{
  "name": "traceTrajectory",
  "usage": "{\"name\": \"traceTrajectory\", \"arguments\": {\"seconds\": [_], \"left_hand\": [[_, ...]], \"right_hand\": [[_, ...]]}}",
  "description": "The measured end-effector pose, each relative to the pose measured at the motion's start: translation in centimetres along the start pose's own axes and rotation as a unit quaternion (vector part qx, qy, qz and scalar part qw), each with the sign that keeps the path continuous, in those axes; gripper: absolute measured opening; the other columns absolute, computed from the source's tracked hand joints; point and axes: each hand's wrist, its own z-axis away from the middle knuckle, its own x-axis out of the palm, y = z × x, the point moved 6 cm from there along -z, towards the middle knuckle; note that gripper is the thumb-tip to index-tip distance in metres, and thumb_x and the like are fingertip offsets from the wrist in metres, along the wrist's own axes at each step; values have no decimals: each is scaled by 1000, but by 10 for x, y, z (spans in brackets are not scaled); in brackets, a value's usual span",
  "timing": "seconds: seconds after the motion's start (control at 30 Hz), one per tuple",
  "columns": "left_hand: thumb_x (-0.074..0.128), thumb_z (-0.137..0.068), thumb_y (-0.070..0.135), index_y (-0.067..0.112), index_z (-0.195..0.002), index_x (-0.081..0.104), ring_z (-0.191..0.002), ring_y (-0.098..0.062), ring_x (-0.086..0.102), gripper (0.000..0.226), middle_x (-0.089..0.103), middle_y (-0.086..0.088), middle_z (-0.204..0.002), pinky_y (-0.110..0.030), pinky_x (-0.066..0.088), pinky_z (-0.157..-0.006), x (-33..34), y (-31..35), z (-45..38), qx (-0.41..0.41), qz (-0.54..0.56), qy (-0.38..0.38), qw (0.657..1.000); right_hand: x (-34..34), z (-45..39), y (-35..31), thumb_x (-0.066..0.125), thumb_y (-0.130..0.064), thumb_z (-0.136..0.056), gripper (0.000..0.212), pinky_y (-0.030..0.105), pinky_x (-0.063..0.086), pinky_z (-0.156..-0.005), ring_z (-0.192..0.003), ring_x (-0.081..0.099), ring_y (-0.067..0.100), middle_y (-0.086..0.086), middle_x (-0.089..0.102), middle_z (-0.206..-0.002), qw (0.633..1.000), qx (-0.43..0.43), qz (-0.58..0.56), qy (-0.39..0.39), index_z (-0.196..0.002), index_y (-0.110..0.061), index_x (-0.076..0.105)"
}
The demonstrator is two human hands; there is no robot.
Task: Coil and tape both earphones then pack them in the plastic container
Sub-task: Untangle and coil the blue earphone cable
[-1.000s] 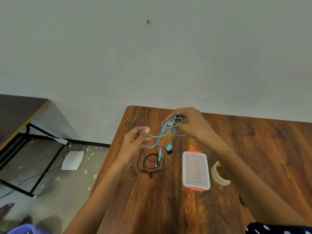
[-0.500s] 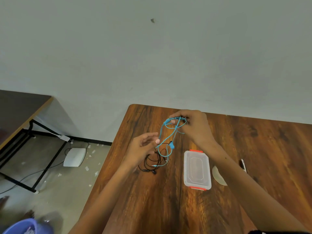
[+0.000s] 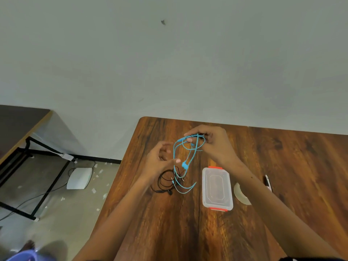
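Two earphone sets in view, item by item, as I read them from the head cam.

1. Blue earphones: held up over the table, loops bunched at top, tail hanging down w/ an earbud dangling, loose end trailing onto the wood.
2. Right hand: fingers curled, pinching the gathered blue loops at the top.
3. Left hand: fingers bent, fingertips at the hanging blue strand; looks like a light pinch, I can't tell for sure.
4. Black earphones: loose heap on the table, just below the left hand, blue tail crossing it. Not coiled, not taped.
5. Plastic container: lid on, red clips, right of both cables.
6. Tape roll: just right of the container, partly behind the right forearm.

Step, my judgement: coiling blue, early in task. To do it well I'd keep the right pinch fixed as anchor, feed slack w/ left in even loops, lift the tail clear of the black heap first to avoid snagging.
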Motion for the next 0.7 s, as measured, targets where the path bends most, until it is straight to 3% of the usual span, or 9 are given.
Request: {"name": "traceTrajectory", "arguments": {"seconds": [0.07,0.13,0.2,0.27,0.33,0.5,0.6,0.7], "left_hand": [[82,-69,25,23,-107,70,-80,-3,63,39,69,10,-103,-19,47,-69,13,1,-2,15,-32,-81,996],[78,-76,15,20,-95,75,-69,1,62,19,72,10,-83,-17,47,-65,24,1,-3,-8,-36,-130,991],[76,-78,14,15,-87,77,-61,-6,62,9,70,-1,-65,-19,49,-59,23,0,-7,-36,-35,-118,992],[77,-77,12,8,-88,77,-62,-13,66,11,71,-12,-68,-21,52,-61,11,6,-10,-38,-27,-74,996],[78,-75,12,6,-86,76,-67,-19,70,13,73,-12,-73,-24,56,-64,-3,22,-11,-22,-15,-40,999],[78,-74,6,0,-86,72,-74,-26,71,15,73,-17,-79,-26,57,-68,-10,75,-14,25,41,-58,997],[75,-75,-1,-4,-93,70,-83,-28,68,19,71,-22,-90,-26,57,-75,1,98,-13,46,77,-98,991],[70,-78,-4,-5,-102,68,-92,-26,70,24,72,-16,-97,-29,56,-84,14,109,-9,68,103,-139,983]], "right_hand": [[-1,0,0,73,-6,-80,14,24,56,-78,-84,68,8,-5,72,-89,1000,0,0,-6,-93,-10,74],[-1,1,-2,72,-6,-80,14,22,55,-77,-84,68,7,-5,72,-88,1000,-10,10,-11,-93,-10,74],[-6,3,0,72,-7,-80,13,20,55,-76,-84,68,7,-5,72,-88,1000,-12,15,5,-93,-10,74],[-18,8,10,72,-8,-80,12,19,55,-74,-82,68,7,-3,72,-88,999,5,24,30,-92,-9,74],[-28,12,27,72,-6,-79,13,21,56,-70,-80,67,8,0,72,-87,997,45,60,27,-92,-9,74],[-15,21,65,77,-13,-76,34,18,56,-71,-77,70,5,6,72,-95,982,140,72,-106,-108,-9,66],[10,19,68,80,-18,-73,47,33,60,-71,-83,71,17,7,71,-100,974,146,49,-167,-117,-15,63],[25,12,69,78,-19,-75,36,49,57,-75,-84,70,27,13,70,-91,975,151,38,-157,-108,-12,66]]}}
